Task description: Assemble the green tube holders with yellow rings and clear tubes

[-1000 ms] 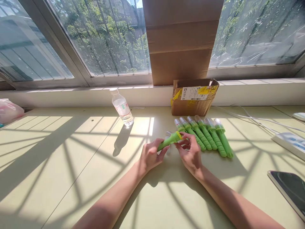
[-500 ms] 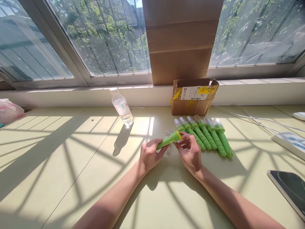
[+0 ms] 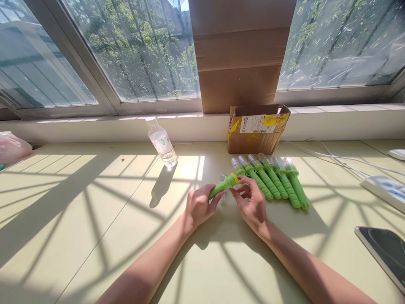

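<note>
My left hand (image 3: 200, 205) is closed around the lower part of a green tube (image 3: 222, 186) with a yellow ring at its upper end. The fingertips of my right hand (image 3: 252, 202) are pinched at that yellow-ringed end. A clear cap (image 3: 222, 177) shows partly behind the tube, on the table. To the right, several green tubes with clear caps (image 3: 272, 179) lie side by side in a slanted row, close to my right hand.
A clear bottle (image 3: 163, 143) stands upright on the table (image 3: 95, 219). Behind the tubes is an open cardboard box (image 3: 257, 128). On the right are white cables, a power strip (image 3: 384, 190) and a phone (image 3: 384, 251). A pinkish plastic bag (image 3: 14, 145) sits far left.
The yellow-ringed end of the held tube has shifted very slightly left, with my right fingers still at it. My left hand keeps its hold.
</note>
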`<state>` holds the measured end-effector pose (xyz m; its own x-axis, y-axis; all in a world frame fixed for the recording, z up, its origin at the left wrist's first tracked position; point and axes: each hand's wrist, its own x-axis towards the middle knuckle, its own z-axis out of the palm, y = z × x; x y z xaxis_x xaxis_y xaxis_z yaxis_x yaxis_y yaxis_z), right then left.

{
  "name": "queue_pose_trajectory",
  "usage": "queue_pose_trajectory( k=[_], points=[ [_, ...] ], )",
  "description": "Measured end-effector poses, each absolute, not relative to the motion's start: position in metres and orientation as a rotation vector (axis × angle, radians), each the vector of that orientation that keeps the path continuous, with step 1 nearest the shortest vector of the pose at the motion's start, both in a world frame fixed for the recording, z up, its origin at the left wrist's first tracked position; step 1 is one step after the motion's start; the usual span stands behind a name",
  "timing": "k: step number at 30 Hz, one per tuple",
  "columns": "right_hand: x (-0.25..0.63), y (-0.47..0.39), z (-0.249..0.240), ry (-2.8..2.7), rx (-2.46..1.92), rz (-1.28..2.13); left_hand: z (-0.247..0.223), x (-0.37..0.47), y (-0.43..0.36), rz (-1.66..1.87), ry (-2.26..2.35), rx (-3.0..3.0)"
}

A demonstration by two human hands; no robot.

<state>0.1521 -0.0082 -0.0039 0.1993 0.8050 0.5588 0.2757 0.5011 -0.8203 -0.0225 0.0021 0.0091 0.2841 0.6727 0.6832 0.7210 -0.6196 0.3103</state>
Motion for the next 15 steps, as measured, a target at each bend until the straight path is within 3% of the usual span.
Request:
queue_pose_trajectory(
  k=[15],
  points=[
    [0.1522, -0.0084, -0.0012, -1.356, -1.030, 0.475, -0.0004, -0.0230, 0.0046, -1.366, -1.286, -2.419]
  ],
)
